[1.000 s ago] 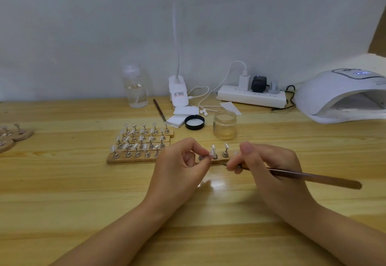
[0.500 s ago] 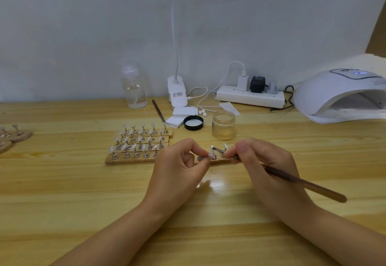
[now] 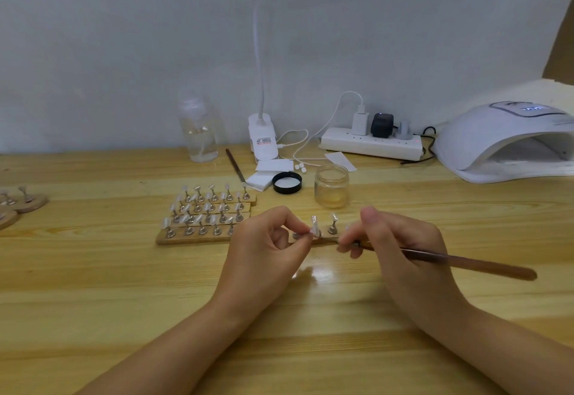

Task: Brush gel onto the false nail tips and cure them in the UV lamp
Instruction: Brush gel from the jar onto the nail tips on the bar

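Left hand (image 3: 267, 248) pinches a small metal stand with clear false nail tip (image 3: 314, 227) between thumb and forefinger. Right hand (image 3: 400, 248), just beside it, grips a thin brown wooden-handled brush (image 3: 466, 262); bristle end hidden behind fingers. Open clear glass gel jar (image 3: 331, 186) just beyond both hands. White domed UV lamp (image 3: 509, 143) far beyond the right hand.
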Motion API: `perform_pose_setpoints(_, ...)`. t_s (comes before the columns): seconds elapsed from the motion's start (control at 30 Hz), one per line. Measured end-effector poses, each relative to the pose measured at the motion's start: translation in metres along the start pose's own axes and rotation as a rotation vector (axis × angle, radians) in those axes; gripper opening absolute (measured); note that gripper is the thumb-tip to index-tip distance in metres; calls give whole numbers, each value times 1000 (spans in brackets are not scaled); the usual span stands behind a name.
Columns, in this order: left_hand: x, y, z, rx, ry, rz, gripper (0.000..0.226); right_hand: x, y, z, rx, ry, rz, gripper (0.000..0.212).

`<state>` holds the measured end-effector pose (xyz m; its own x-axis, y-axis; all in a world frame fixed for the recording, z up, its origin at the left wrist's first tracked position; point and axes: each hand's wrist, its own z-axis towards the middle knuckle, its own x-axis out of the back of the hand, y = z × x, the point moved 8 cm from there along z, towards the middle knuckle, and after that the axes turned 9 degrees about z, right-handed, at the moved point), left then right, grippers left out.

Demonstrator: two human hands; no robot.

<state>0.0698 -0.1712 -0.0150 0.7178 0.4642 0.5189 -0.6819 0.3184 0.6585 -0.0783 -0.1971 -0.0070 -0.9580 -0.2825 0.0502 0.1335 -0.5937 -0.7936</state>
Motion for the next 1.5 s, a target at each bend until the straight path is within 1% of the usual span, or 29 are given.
perform_pose_setpoints(0.13, 0, 0, 0, 1, -6, 6, 28, -2, 2, 2, -21, -35, -71, 36)
perform_pose_setpoints(0.27, 0, 0, 0, 8, -6, 11, 29, -2, 4, -1, -44, -17, 28, 39)
perform_pose_setpoints(0.33, -1, -1, 0, 10, -10, 8, 29, 0, 1, 0, -11, -10, 0, 37)
perform_pose_setpoints(0.4, -1, -1, 0, 11, -15, 6, 27, -1, 2, 2, -17, -25, -43, 37)
perform_pose_setpoints(0.53, -1, -1, 0, 17, -14, 3, 25, -2, 6, -1, -58, -18, 46, 40)
perform_pose_setpoints(0.67, -2, -1, 0, 19, -22, -3, 24, 0, 5, 1, -36, -20, -36, 38)
perform_pose_setpoints(0.8, -2, -2, 0, 25, -18, -5, 26, -1, 8, -1, -104, 3, 62, 40)
perform_pose_setpoints(0.9, -1, -2, 0, 23, -12, -9, 28, 1, 5, 0, -56, 19, 24, 38)
perform_pose_setpoints(0.97, -1, -2, -1, 18, -11, -8, 29, 1, 6, 2, -62, 2, -18, 38)
perform_pose_setpoints(1.1, -1, -1, 0, 12, -9, -10, 27, -1, 9, -1, -108, 7, 76, 43)
perform_pose_setpoints(1.23, -2, -2, 0, 14, -12, -13, 28, 1, 7, 1, -73, -1, 14, 40)
perform_pose_setpoints(1.37, -2, -2, 0, 15, -16, -11, 25, -1, 9, -1, -108, 0, 89, 43)
perform_pose_setpoints(1.5, -1, -2, -1, 13, -9, 0, 27, 0, 6, 1, -61, -3, 9, 41)
